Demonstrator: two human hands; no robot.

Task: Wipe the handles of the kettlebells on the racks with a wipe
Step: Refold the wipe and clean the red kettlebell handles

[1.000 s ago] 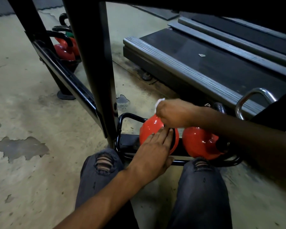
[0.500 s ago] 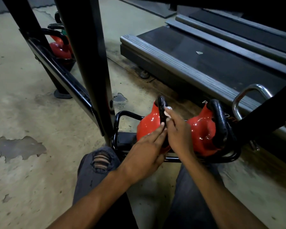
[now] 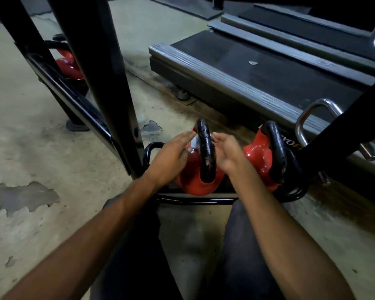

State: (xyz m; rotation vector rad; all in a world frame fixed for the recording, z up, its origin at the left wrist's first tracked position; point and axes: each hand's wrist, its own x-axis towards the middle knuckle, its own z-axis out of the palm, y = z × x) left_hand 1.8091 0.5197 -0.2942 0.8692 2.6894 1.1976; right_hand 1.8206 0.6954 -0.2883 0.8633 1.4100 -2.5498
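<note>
Between the two hands stands a red kettlebell, its black handle upright. The left hand lies flat-fingered against the handle's left side, with the white wipe under its fingertips. The right hand is just right of the handle, fingers loosely curved and holding nothing. A second kettlebell sits right of that hand, on the same rack.

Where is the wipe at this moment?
Head view, centre: the wipe lies just left of the black handle of the left kettlebell, beside the fingertips of the left hand.
</note>
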